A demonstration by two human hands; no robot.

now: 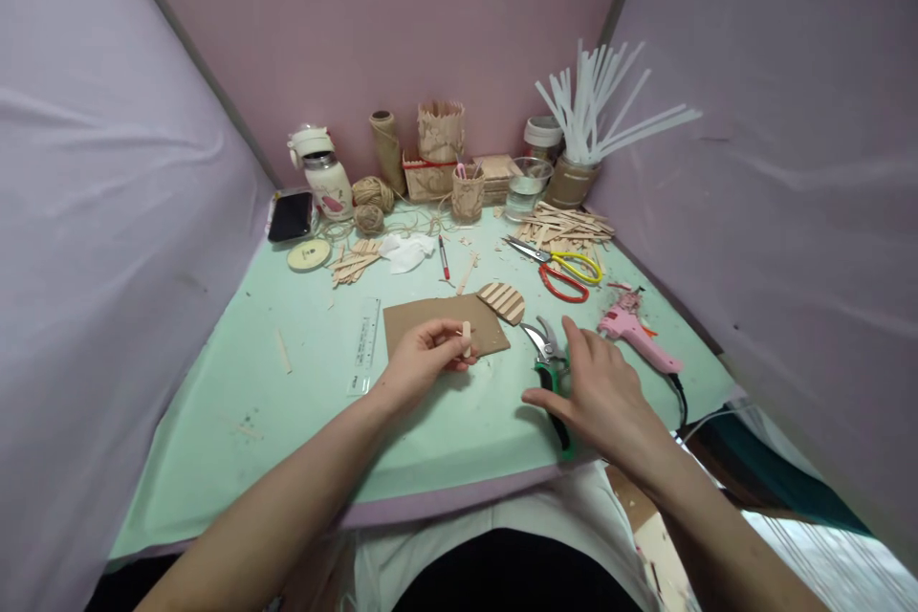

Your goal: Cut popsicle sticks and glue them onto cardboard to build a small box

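Between the fingers of my left hand (434,349) is a short, pale piece of popsicle stick (466,338), held upright with its rounded end up. That hand hovers over a sheet of brown cardboard (408,325). Just right of it, my right hand (602,387) is spread, thumb apart from the fingers, beside green-handled pruning shears (549,378). The shears lie with their blades apart, and the hand covers part of them; whether it touches them I cannot tell. A rounded cardboard piece striped with sticks (503,302) rests at the sheet's upper right corner.
Right of the shears lies a pink glue gun (638,335) with its cord. Scissors (563,268) with yellow and red handles lie behind. A clear ruler (364,344) is on the left. Farther back stand a bottle (328,182), a cup of water (527,191) and piled sticks (566,228).
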